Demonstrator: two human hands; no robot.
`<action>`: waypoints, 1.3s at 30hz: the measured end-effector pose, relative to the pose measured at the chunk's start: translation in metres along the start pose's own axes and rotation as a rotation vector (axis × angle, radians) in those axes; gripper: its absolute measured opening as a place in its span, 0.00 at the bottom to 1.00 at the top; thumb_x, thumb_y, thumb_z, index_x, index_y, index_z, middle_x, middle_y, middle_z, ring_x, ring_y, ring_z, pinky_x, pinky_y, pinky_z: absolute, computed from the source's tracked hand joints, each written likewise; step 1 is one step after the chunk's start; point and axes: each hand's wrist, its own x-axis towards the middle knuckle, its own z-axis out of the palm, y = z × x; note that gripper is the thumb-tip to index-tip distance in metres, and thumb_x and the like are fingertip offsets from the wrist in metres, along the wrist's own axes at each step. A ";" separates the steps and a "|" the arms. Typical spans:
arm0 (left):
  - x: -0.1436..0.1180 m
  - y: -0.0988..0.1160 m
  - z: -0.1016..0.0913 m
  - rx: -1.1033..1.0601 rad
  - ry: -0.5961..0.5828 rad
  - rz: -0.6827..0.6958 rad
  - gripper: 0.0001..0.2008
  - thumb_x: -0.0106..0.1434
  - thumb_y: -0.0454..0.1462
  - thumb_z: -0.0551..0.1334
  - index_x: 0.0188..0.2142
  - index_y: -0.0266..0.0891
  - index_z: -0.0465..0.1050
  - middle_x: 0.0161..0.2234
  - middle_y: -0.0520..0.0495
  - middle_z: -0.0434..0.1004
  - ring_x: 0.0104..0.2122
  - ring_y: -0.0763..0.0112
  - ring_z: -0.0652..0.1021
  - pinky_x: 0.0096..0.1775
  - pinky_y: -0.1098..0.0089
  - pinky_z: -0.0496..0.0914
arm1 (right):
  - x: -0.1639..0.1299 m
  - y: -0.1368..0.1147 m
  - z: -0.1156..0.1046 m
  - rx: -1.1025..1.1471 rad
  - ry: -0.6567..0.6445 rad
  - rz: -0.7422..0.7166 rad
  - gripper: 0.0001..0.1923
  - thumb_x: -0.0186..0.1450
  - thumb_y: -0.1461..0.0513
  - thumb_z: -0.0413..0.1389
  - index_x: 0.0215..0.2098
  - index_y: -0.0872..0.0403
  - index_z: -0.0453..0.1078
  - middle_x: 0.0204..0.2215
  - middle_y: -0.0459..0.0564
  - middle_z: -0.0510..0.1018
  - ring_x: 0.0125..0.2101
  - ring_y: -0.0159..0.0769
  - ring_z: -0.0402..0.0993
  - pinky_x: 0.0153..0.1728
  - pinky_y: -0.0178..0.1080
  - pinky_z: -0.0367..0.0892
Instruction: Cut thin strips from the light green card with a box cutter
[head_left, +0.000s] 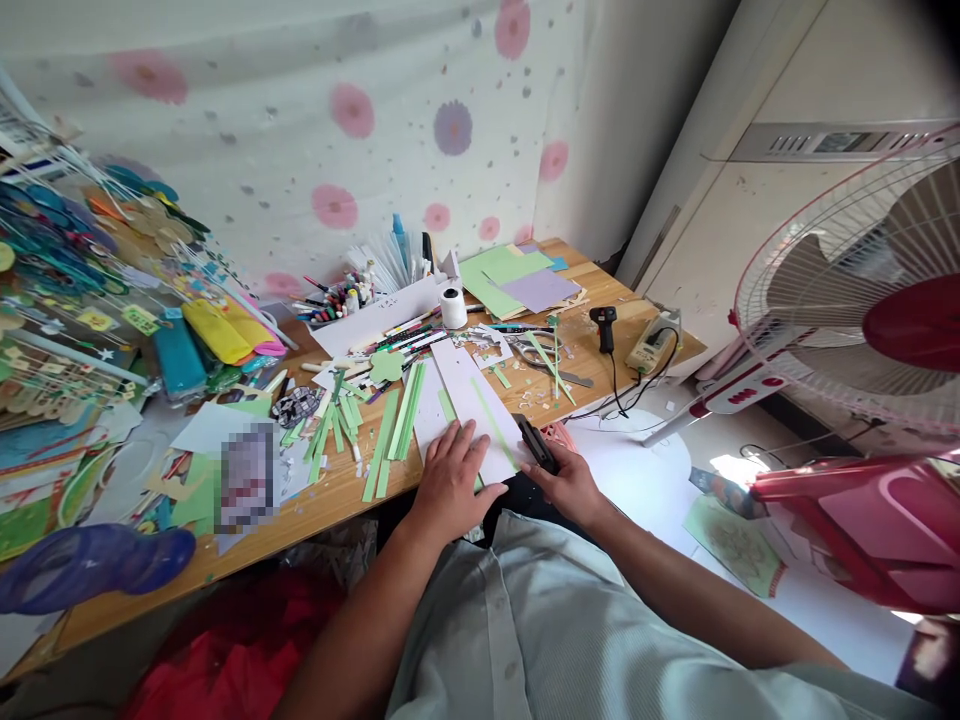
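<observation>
Pressing flat on white sheet (472,405), left hand (448,482); right hand (571,487) apparently gripping black cutter (535,443).

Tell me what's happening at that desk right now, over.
Left hand flat on white sheet. Right hand grips black cutter at its edge. Green strips beside, none under the hands.

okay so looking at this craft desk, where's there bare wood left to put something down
Bare wood shows along the near edge of the desk, between the blurred card and the left hand, and at the right end around the glue gun. The middle is crowded with green paper strips; the left end is piled with craft supplies.
</observation>
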 end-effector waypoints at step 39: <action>0.000 -0.001 0.008 0.004 0.039 0.022 0.33 0.69 0.46 0.70 0.69 0.37 0.68 0.75 0.29 0.61 0.76 0.37 0.60 0.70 0.39 0.62 | -0.002 0.003 -0.006 0.176 -0.026 0.131 0.33 0.58 0.48 0.75 0.57 0.52 0.82 0.26 0.42 0.78 0.17 0.30 0.66 0.16 0.36 0.66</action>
